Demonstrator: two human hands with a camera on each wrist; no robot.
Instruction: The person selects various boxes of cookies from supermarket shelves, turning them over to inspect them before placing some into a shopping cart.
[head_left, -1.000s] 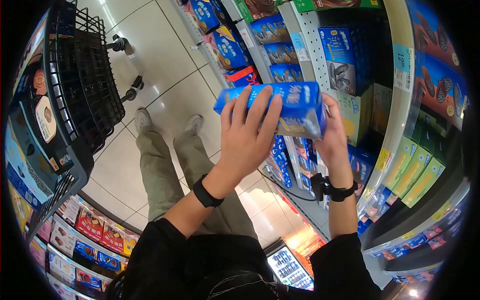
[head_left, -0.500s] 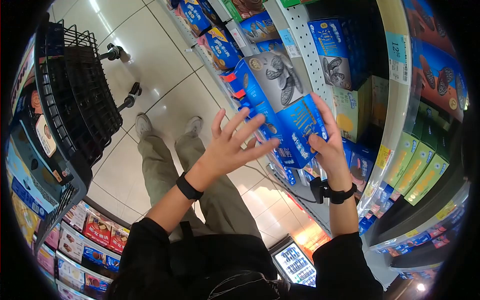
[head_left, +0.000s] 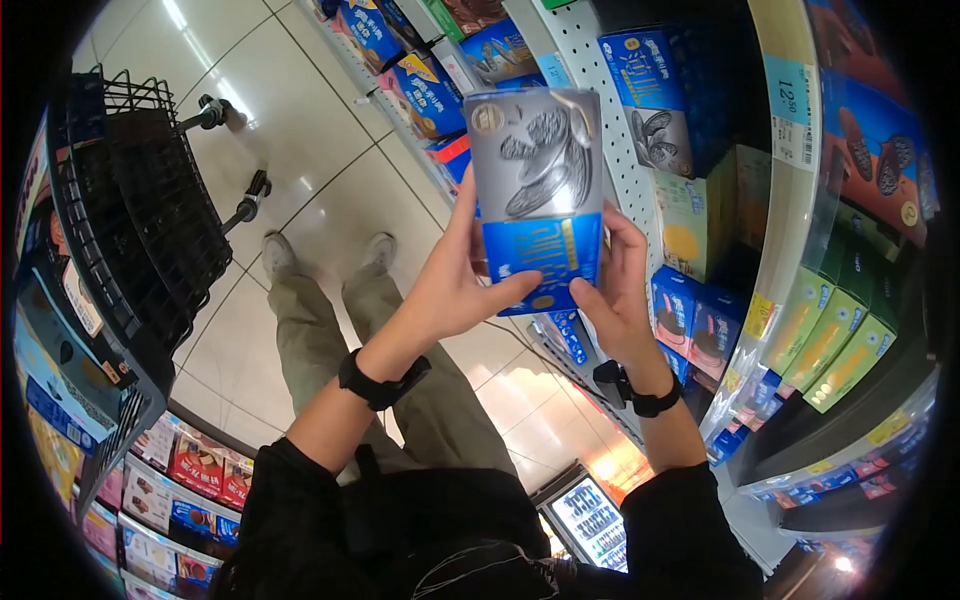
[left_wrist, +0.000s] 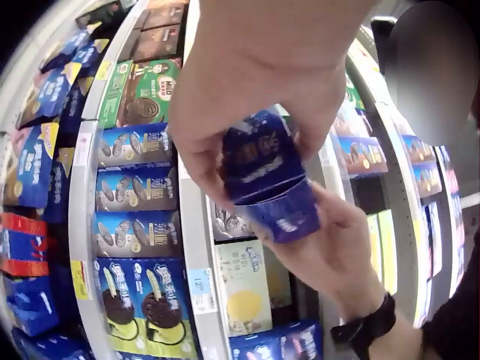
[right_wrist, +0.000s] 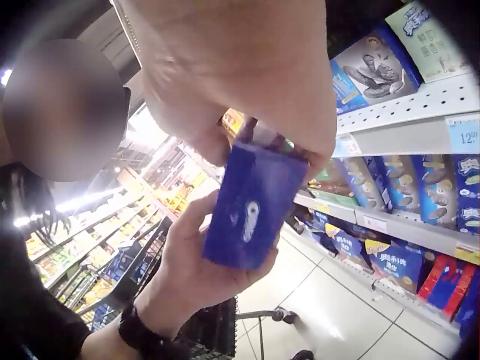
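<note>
A blue and grey cookie box (head_left: 540, 165) with dark thin sandwich cookies pictured on it is held up in front of the body, its printed face toward the head camera. My left hand (head_left: 450, 290) grips its left side, thumb across the lower blue part. On the lower right, my right hand (head_left: 622, 300) holds the box with the thumb at the bottom edge and the fingers round the side. The left wrist view shows a blue end of the box (left_wrist: 277, 202) between both hands. A plain blue end (right_wrist: 251, 210) faces the right wrist camera.
A black wire shopping cart (head_left: 150, 200) with boxes in it stands at the left. Shelves on the right carry a similar blue box (head_left: 650, 100), green boxes (head_left: 835, 340) and price tags (head_left: 790, 110). Tiled floor (head_left: 330, 120) lies between cart and shelves.
The box has turned upright so its cookie picture faces the head camera. My left hand let go of it, spread its fingers, then took hold of its left side again; my right hand kept holding.
</note>
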